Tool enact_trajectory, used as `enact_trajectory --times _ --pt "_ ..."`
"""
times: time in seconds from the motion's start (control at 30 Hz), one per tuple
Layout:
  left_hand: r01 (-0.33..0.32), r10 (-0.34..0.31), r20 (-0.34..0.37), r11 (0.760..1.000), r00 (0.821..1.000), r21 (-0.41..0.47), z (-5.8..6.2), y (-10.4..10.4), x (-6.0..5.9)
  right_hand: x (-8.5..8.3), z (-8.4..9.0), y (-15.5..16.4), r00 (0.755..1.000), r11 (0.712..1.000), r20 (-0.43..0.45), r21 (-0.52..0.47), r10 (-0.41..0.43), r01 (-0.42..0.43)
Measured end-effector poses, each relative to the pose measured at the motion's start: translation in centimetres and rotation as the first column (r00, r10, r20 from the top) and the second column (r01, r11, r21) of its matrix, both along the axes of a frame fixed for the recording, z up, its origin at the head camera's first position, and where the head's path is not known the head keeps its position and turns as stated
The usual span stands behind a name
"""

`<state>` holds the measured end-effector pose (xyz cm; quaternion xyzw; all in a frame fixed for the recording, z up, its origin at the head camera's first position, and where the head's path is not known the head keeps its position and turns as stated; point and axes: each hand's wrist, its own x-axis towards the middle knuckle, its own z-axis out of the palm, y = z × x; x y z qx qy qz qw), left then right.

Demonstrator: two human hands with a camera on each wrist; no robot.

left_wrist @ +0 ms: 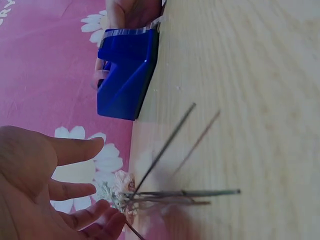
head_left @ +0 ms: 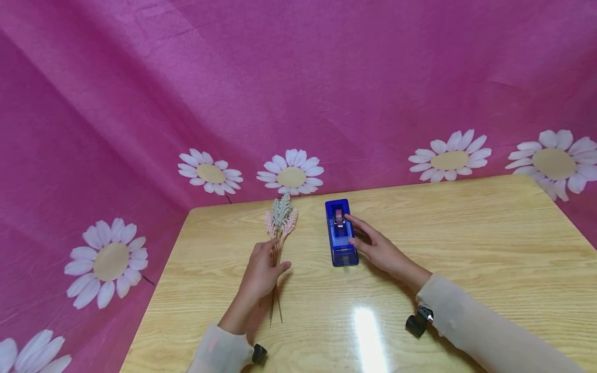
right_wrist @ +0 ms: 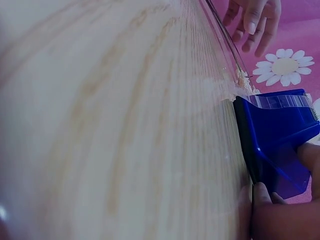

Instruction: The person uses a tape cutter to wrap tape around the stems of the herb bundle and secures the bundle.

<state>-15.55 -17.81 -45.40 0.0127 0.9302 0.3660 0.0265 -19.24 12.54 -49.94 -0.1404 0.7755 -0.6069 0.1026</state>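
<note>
Left grip [head_left: 261,270] released, thumb spread, over the stems of the flower bunch [head_left: 282,213] lying on the table [head_left: 457,233]. Right grip [head_left: 382,252] touches the blue tape dispenser [head_left: 342,242], right of the bunch; can't tell if grasping.

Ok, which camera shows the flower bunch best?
The head view: the flower bunch shows nearly whole from above, the left hand covering just part. The left wrist view shows the stem ends close up, the flower heads small and partly behind the hand; the right wrist view, only thin stems and blurred heads.
</note>
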Motion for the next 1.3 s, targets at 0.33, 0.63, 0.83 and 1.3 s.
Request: enact_trajectory --times 0.33,0.63,0.83,1.3 --pt "-0.091 0.095 0.042 0.993 0.995 -0.076 -1.1 -0.9 -0.2 -0.1 -0.1 0.1 1.000 1.000 -0.002 0.003 0.001 -0.001" --pt "-0.068 0.078 0.064 0.988 0.995 -0.135 -2.7 -1.3 -1.1 0.0 0.0 0.2 1.000 1.000 0.009 0.014 -0.001 0.001" --pt "-0.058 0.065 0.029 0.980 0.997 -0.193 -2.6 -1.0 -1.2 0.0 -0.1 0.1 1.000 1.000 0.006 0.023 -0.001 0.001" --pt "-0.067 0.069 0.044 0.997 0.997 -0.046 -2.5 -2.1 -2.1 -0.1 -0.2 0.1 1.000 1.000 0.011 0.008 -0.005 0.005"
